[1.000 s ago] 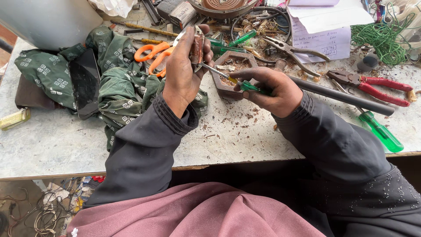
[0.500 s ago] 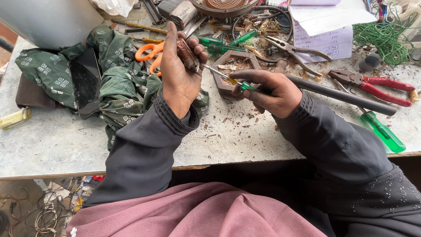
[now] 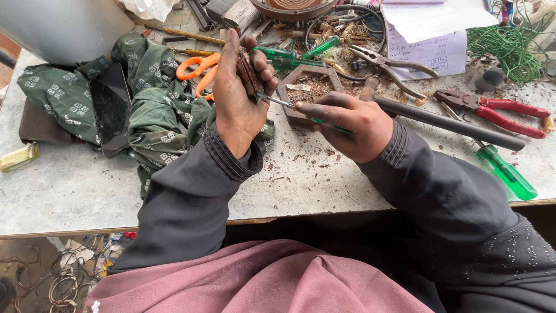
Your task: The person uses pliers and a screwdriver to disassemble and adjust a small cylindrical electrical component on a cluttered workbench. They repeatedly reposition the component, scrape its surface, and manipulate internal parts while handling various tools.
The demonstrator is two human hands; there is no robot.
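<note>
My left hand (image 3: 237, 95) is raised over the workbench and grips a small dark brown rusty metal part (image 3: 249, 74) between thumb and fingers. My right hand (image 3: 350, 124) holds a green-handled screwdriver (image 3: 277, 101), and its metal tip touches the brown part. Most of the screwdriver's handle is hidden inside my fist. Just behind both hands sits a small rusty tray (image 3: 313, 87) with debris in it. Both arms wear dark grey sleeves.
A green patterned cloth (image 3: 145, 104) and orange-handled scissors (image 3: 194, 66) lie at left. To the right are a long dark rod (image 3: 452, 123), red-handled pliers (image 3: 498, 107), a green screwdriver (image 3: 507, 171), paper (image 3: 428, 35), green wire (image 3: 509, 46). Brown crumbs dot the table.
My left hand has turned the brown part and lowered slightly. The screwdriver tip has stayed against it, and my right hand has barely shifted.
</note>
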